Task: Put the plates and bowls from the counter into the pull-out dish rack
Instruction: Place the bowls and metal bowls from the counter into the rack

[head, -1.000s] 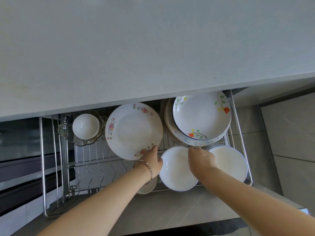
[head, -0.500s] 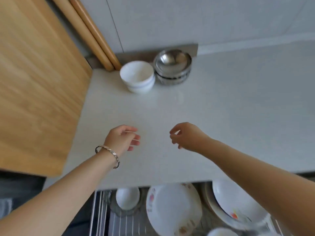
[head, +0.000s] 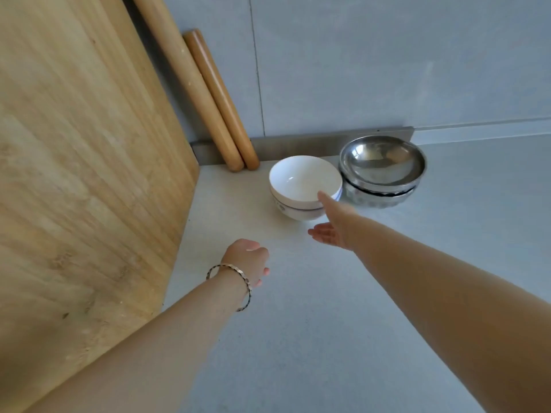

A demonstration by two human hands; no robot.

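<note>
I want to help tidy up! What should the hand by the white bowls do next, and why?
Probably close the right hand around the rim of the stacked white bowls and lift them. It is open, its thumb already at the rim, and nothing is held yet. The left hand hovers empty over the counter, and the steel bowls beside wait untouched.

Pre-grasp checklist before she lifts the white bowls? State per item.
1. Right hand open and empty: ok, thumb at the white bowl stack rim.
2. Left hand free: ok, loosely curled above the counter, holding nothing.
3. Bowls nested, upright: ok, at least two.
4. Clearance to the steel bowl stack: not ok, it sits right beside, touching or nearly so.
5. Rolling pins clear of the stack: ok.
6. Rack slot free: cannot tell, rack out of view.
</note>
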